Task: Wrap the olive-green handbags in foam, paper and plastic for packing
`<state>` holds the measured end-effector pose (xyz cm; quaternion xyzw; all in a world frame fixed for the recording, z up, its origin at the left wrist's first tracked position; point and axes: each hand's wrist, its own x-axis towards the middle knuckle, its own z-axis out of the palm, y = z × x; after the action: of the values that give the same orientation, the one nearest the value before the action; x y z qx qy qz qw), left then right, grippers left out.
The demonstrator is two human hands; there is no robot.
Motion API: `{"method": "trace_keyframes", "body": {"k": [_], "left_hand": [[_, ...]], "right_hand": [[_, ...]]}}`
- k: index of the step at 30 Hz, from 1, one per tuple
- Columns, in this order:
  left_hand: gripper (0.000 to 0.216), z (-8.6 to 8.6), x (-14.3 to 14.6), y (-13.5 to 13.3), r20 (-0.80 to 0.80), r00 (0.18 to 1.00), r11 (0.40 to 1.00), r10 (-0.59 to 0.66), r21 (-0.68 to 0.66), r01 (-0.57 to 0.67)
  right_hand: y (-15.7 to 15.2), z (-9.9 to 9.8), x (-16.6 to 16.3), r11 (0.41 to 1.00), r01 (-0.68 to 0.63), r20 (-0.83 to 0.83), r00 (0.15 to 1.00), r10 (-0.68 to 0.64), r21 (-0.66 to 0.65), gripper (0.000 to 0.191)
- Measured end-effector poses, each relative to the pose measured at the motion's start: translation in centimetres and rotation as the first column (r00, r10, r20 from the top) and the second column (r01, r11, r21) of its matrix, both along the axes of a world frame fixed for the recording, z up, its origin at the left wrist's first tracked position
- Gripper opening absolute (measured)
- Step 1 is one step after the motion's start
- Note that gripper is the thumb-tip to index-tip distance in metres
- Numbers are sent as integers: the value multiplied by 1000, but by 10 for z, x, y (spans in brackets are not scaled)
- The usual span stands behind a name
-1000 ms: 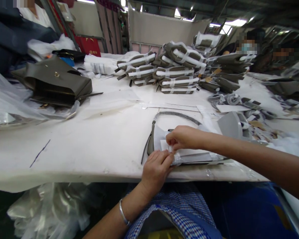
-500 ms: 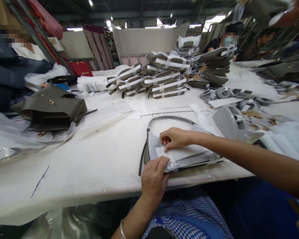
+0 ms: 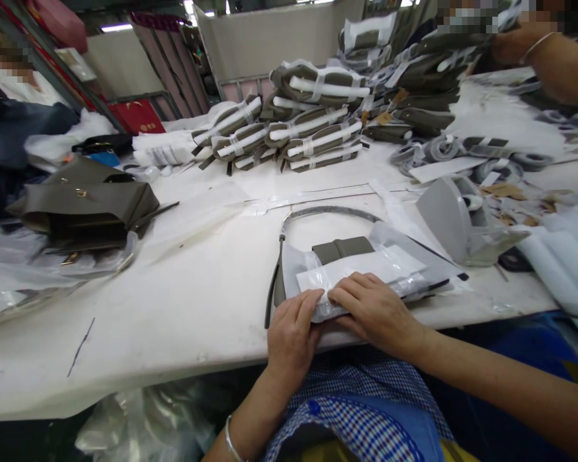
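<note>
Hands meet on the near edge of an olive handbag [image 3: 341, 248], which lies flat on the tabletop [image 3: 173, 301] under a white wrapping sheet [image 3: 370, 266]. The left hand [image 3: 293, 327] rests on the handbag's near left corner, its fingers [image 3: 301, 305] straight, close together and flat on the sheet, closed around nothing. The right hand [image 3: 373, 308] lies palm down just right of it, fingers [image 3: 354, 296] slightly fanned and gripping nothing. The strap [image 3: 327, 213] arcs out on the handbag's far side. Well beyond the handbag stands a pile of wrapped bags [image 3: 313, 138], and well to its left lies a second olive bag [image 3: 84, 208].

The step looks like smoothing the sheet down. It probably goes best with one hand pinning the corner while the other sweeps outward with flat, even pressure, so the slippery sheet neither creeps nor creases and its edge stays in line with the handbag's edge.
</note>
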<state>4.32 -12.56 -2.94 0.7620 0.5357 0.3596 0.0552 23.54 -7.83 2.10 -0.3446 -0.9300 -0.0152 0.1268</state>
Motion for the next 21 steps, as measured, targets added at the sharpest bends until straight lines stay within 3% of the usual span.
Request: {"method": "trace_keyframes", "body": {"k": [11, 15, 18, 19, 21], "left_hand": [[65, -4, 1, -2, -45, 999, 1000, 8, 14, -8], [65, -7, 1, -2, -67, 998, 998, 12, 57, -8], [62, 1, -4, -5, -37, 998, 998, -53, 35, 54], [61, 6, -8, -6, 4, 996, 996, -92, 2, 92], [54, 18, -21, -3, 129, 984, 989, -123, -65, 132]], "right_hand": [[-7, -7, -5, 999, 41, -47, 998, -41, 0, 22], [-8, -5, 8, 998, -50, -99, 994, 46, -40, 29], [-4, 5, 33, 986, -158, -192, 971, 143, -62, 31], [-1, 8, 45, 990, -134, -225, 967, 124, -33, 30], [8, 12, 73, 998, 42, -286, 958, -27, 43, 28]]}}
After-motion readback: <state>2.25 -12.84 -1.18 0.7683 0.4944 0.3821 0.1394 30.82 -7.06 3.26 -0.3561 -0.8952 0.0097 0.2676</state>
